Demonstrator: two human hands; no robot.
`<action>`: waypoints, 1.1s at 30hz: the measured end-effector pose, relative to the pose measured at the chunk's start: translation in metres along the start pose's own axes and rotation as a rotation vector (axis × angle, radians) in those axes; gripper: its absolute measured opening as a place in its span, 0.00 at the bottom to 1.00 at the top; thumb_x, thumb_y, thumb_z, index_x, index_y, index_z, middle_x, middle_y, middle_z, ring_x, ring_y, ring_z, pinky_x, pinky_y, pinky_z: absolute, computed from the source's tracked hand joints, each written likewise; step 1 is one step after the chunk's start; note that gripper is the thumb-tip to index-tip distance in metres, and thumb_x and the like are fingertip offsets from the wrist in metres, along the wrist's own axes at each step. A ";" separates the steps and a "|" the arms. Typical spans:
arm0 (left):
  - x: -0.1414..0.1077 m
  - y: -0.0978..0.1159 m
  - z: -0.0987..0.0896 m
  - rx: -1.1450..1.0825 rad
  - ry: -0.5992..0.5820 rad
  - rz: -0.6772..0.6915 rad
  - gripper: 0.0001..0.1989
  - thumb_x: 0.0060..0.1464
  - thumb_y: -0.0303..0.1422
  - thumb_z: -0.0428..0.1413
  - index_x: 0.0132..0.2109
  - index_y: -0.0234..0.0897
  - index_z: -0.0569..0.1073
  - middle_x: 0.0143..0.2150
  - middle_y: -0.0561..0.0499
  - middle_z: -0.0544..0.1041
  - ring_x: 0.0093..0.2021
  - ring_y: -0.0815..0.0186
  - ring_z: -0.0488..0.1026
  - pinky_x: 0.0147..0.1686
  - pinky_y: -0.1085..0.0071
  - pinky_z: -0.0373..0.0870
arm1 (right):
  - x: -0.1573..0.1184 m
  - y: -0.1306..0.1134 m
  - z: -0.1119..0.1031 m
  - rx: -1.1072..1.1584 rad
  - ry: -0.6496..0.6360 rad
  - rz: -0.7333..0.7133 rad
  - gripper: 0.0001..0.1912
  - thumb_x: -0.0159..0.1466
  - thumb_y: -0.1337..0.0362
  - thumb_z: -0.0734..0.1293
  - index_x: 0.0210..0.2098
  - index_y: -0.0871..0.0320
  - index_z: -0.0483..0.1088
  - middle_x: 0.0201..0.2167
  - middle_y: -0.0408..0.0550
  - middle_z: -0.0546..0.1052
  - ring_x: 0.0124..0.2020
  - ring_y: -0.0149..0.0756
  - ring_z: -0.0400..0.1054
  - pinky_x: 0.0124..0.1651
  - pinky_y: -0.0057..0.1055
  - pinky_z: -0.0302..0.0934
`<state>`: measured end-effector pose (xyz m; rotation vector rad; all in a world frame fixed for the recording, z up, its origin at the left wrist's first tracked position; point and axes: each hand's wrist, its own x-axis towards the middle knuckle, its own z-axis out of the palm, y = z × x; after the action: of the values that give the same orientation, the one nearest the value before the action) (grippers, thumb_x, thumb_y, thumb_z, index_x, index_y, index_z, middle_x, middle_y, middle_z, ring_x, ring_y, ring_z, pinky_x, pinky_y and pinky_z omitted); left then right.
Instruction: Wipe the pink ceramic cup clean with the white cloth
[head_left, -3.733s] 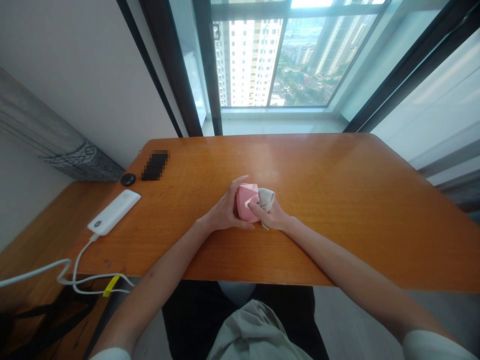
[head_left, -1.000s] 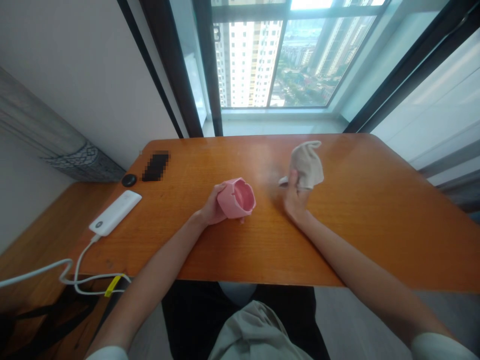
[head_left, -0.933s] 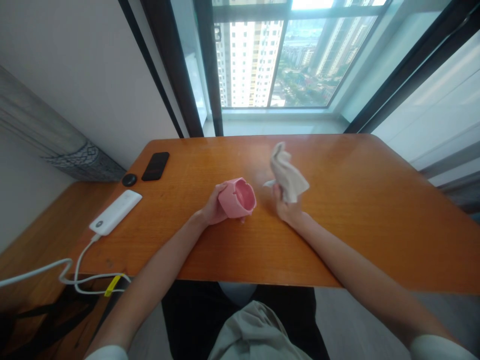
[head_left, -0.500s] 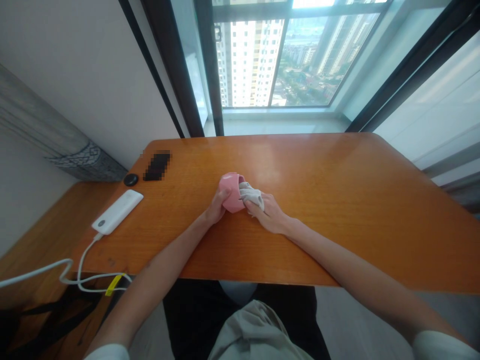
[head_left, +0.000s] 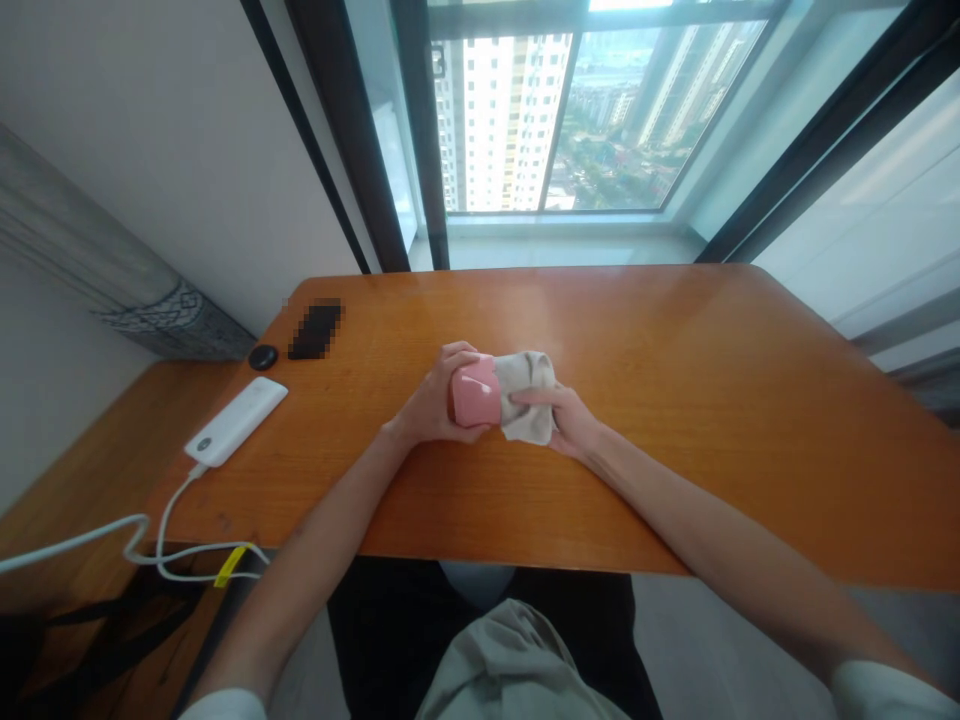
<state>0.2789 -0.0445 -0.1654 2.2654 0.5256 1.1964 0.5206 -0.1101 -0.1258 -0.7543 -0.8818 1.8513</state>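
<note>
One pink faceted cup point(head_left: 476, 395) is over the middle of the counter point(head_left: 675, 480), clasped by the left hand point(head_left: 431, 405); the right hand's point(head_left: 576, 425) fingers pinch a pale cloth point(head_left: 529, 422) against its right side. The cup has just turned, hiding its opening, so how far the cloth reaches inside cannot be told.
</note>
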 end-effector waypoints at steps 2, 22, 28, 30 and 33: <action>0.000 0.005 0.008 -0.303 0.041 -0.143 0.51 0.49 0.49 0.74 0.74 0.46 0.62 0.69 0.38 0.70 0.66 0.45 0.73 0.67 0.51 0.72 | -0.005 0.002 0.002 -0.190 -0.054 -0.117 0.19 0.57 0.66 0.78 0.48 0.56 0.78 0.36 0.44 0.85 0.35 0.39 0.79 0.41 0.34 0.76; 0.011 0.035 0.015 -1.172 0.133 -0.805 0.48 0.64 0.69 0.54 0.73 0.35 0.73 0.63 0.37 0.84 0.62 0.47 0.83 0.65 0.54 0.77 | 0.000 0.033 -0.005 -1.402 -0.247 -0.960 0.06 0.72 0.65 0.70 0.48 0.55 0.78 0.44 0.56 0.84 0.45 0.47 0.79 0.53 0.47 0.77; -0.002 0.024 0.037 -0.566 -0.006 -0.327 0.65 0.55 0.68 0.66 0.85 0.48 0.44 0.87 0.38 0.46 0.85 0.37 0.51 0.82 0.41 0.52 | -0.005 0.010 0.014 -0.579 0.245 -0.537 0.17 0.65 0.54 0.80 0.49 0.52 0.79 0.40 0.44 0.84 0.40 0.40 0.78 0.46 0.37 0.78; 0.000 0.018 0.037 -0.251 0.041 -0.134 0.78 0.46 0.61 0.76 0.84 0.55 0.31 0.88 0.37 0.32 0.86 0.32 0.40 0.82 0.33 0.44 | -0.007 -0.003 0.020 -0.274 0.268 -0.376 0.23 0.60 0.51 0.84 0.49 0.52 0.79 0.40 0.42 0.84 0.38 0.36 0.77 0.43 0.31 0.77; 0.005 0.009 0.029 0.079 0.098 0.140 0.77 0.40 0.56 0.80 0.83 0.64 0.38 0.88 0.41 0.28 0.86 0.28 0.36 0.79 0.28 0.48 | -0.007 -0.011 0.026 -0.005 0.219 -0.200 0.27 0.55 0.48 0.86 0.47 0.52 0.78 0.37 0.40 0.83 0.33 0.31 0.74 0.37 0.25 0.74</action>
<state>0.3070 -0.0567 -0.1710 2.3525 0.4645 1.3842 0.5084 -0.1198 -0.1017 -0.8237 -0.7900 1.5593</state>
